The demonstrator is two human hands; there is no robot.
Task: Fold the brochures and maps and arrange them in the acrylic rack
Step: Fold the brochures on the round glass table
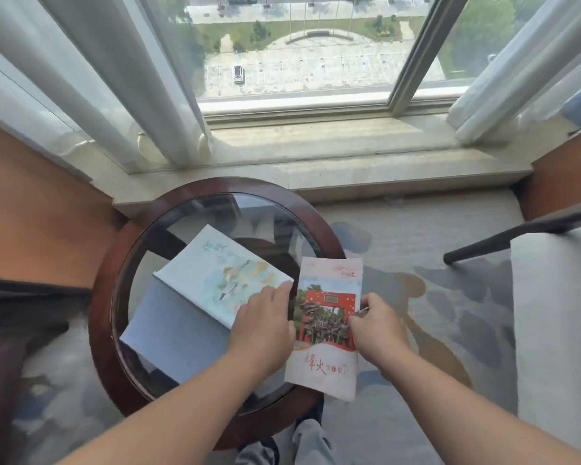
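A pale blue map (195, 297) with a colourful drawing lies partly folded on the round glass table (104, 297). My left hand (264, 325) rests flat on the map's near right corner, fingers spread. A folded red-and-white brochure (329, 290) with a photo of a red gate overhangs the table's right edge. My right hand (376, 325) pinches the brochure's right edge at mid height. No acrylic rack is in view.
The table has a dark wooden rim and stands before a stone window sill (332, 152) with white curtains (98, 78). Orange chairs (37, 209) flank it on both sides. A white cushion (557, 313) is at the right. Patterned carpet lies below.
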